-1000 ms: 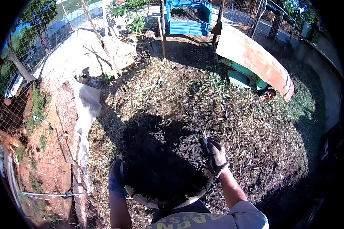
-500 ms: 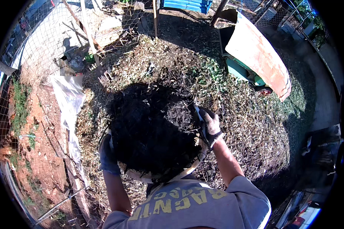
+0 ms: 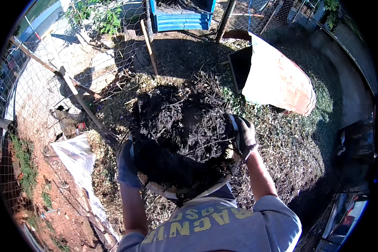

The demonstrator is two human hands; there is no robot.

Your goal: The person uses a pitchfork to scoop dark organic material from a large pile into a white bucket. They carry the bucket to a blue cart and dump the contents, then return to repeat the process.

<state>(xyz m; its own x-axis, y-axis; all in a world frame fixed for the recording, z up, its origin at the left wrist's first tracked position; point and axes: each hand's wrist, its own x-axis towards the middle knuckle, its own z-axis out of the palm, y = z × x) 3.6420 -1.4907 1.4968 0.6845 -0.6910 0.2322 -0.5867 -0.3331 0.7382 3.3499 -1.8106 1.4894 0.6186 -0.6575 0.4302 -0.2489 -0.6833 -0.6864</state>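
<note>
ahead: room is being blocked by the tipped wheelbarrow (image 3: 277,80) and wooden stakes (image 3: 149,46)
left: passage is being hemmed by wire fencing (image 3: 38,80)
right: mulch ground (image 3: 290,147) is being left open

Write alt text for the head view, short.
Two gloved hands, left hand and right hand, grip opposite rims of a pale round bucket heaped with dark twiggy compost, held above a mulch pile beside a rusty overturned wheelbarrow and wire fence.
</note>
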